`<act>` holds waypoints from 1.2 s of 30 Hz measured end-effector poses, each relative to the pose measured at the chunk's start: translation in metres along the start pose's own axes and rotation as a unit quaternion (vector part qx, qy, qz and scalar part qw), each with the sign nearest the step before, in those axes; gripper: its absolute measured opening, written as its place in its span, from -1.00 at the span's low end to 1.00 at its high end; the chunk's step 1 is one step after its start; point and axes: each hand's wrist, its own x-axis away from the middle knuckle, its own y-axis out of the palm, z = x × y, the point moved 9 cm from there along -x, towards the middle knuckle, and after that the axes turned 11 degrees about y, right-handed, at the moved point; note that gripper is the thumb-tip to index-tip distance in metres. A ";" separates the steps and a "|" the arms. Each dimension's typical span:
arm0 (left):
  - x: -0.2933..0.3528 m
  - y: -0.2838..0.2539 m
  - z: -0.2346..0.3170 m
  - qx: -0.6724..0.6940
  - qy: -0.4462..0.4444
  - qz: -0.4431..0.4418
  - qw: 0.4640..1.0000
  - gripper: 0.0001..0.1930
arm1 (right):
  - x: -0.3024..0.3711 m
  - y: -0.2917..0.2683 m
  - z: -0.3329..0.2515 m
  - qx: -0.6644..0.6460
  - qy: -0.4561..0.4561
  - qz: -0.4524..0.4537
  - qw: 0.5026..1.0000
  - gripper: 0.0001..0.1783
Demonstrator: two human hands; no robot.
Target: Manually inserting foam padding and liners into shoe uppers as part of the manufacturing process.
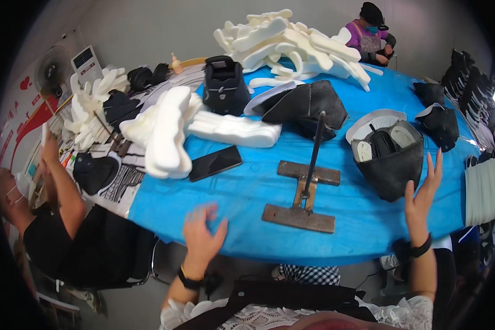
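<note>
My left hand (202, 234) hovers over the table's front edge, thumb apart and fingertips slightly blurred, with nothing in it. My right hand (423, 192) is open, fingers spread, at the right side of a dark pouch-like fabric piece (389, 173). Whether it touches that piece I cannot tell. The piece has a pale flap, with light and black parts inside its mouth. Between my hands stands a metal stand (303, 193) with an H-shaped base and a leaning upright rod. A black phone (216, 163) lies beyond my left hand.
White wavy foam pieces (169, 132) lie at left, with a larger foam heap (291, 41) at the back. A black bag (224, 88) and a dark fabric piece (308, 104) stand between on the blue tabletop (247, 209). One person (49, 220) sits at left; another (368, 38) works at the back.
</note>
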 end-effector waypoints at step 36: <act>-0.137 -0.147 -0.269 -0.255 -0.110 0.144 0.950 -0.56 | 0.071 0.060 -0.003 -0.170 0.114 -0.087 0.975 0.00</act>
